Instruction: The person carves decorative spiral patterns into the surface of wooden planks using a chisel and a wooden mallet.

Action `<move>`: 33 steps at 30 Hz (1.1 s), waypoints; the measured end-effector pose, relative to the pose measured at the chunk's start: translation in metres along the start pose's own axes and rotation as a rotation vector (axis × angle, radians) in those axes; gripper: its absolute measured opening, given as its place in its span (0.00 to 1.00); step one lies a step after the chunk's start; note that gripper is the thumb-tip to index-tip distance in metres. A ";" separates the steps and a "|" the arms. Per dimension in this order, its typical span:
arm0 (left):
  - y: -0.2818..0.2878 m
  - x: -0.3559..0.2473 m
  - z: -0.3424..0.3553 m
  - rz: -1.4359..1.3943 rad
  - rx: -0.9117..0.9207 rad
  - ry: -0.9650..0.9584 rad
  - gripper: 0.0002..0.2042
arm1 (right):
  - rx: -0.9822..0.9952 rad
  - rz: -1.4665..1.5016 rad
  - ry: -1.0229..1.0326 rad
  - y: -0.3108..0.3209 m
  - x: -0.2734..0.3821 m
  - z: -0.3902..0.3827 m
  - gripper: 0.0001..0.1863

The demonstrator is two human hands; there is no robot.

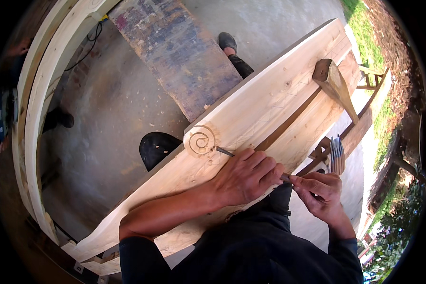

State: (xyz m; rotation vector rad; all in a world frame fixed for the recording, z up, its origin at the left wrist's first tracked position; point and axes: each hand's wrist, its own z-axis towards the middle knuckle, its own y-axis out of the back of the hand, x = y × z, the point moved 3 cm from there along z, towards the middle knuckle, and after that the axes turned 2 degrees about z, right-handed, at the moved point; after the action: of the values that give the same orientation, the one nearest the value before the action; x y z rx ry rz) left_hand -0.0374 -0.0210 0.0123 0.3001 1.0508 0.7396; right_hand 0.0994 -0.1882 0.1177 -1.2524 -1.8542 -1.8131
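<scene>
A pale wooden plank (251, 111) runs diagonally in front of me, with a round spiral (201, 142) cut into its end and pencilled zigzag marks along it. My left hand (246, 176) is closed around the shank of a carving gouge (224, 151), its forearm lying across the wood. The gouge's steel tip meets the plank at the spiral's right edge. Behind it, my right hand (321, 193) has its fingers closed on the end of the brown handle. Farther up the plank rests a wooden mallet (336, 85).
Several carving tools (337, 156) stand together right of the plank. A paint-stained board (170, 52) lies beyond it, near a person's shoe (227, 41). Curved timber (38, 109) arcs along the left, with a black cable (92, 45) beside it. Wood chips dot the floor.
</scene>
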 end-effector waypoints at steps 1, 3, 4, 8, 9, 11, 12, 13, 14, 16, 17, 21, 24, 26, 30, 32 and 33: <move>0.001 0.000 0.001 0.004 0.010 0.000 0.15 | 0.004 0.004 -0.007 -0.001 -0.001 -0.001 0.18; 0.002 0.000 0.002 -0.010 0.015 0.013 0.14 | -0.020 0.042 -0.008 -0.006 -0.004 -0.002 0.18; 0.003 0.000 0.002 -0.027 0.010 0.026 0.14 | -0.032 0.060 -0.007 -0.009 -0.005 -0.002 0.18; 0.001 0.001 0.003 -0.030 0.019 0.037 0.15 | -0.018 0.073 -0.020 -0.014 -0.004 -0.006 0.19; 0.002 0.000 0.001 -0.003 0.015 0.003 0.15 | -0.022 0.062 -0.018 -0.016 -0.001 -0.009 0.19; 0.004 -0.005 -0.003 0.050 0.005 -0.065 0.15 | -0.048 0.073 -0.020 -0.017 0.004 -0.017 0.19; 0.007 -0.008 -0.003 0.064 -0.012 -0.103 0.14 | -0.065 0.093 -0.025 -0.017 0.006 -0.023 0.19; 0.010 -0.011 -0.002 0.078 -0.030 -0.140 0.14 | -0.083 0.113 -0.030 -0.016 0.009 -0.028 0.20; 0.013 -0.013 -0.002 0.092 -0.049 -0.178 0.13 | -0.073 0.112 -0.069 -0.015 0.014 -0.032 0.21; 0.008 -0.013 -0.004 0.034 0.016 -0.175 0.12 | -0.031 0.106 -0.153 -0.014 0.017 -0.040 0.22; 0.007 -0.013 -0.005 0.005 0.049 -0.173 0.12 | -0.010 0.103 -0.194 -0.014 0.017 -0.043 0.22; 0.006 -0.011 -0.005 -0.038 0.046 -0.174 0.13 | -0.070 0.135 -0.200 -0.019 0.021 -0.042 0.23; 0.001 -0.007 -0.007 -0.047 0.033 -0.170 0.17 | -0.048 0.143 -0.220 -0.018 0.019 -0.039 0.23; -0.001 -0.006 -0.008 -0.062 0.019 -0.153 0.17 | -0.028 0.150 -0.240 -0.017 0.019 -0.036 0.22; 0.002 -0.005 -0.005 -0.070 0.012 -0.130 0.17 | -0.047 0.179 -0.232 -0.019 0.016 -0.033 0.22; 0.002 -0.006 -0.005 -0.074 0.010 -0.122 0.17 | -0.054 0.187 -0.230 -0.019 0.016 -0.033 0.22; 0.002 -0.006 -0.005 -0.074 0.008 -0.122 0.17 | -0.048 0.185 -0.237 -0.019 0.017 -0.032 0.22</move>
State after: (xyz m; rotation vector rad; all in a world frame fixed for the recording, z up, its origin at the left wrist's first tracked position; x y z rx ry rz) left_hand -0.0444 -0.0240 0.0148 0.3079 0.9451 0.6426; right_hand 0.0641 -0.2084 0.1228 -1.6601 -1.7478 -1.6820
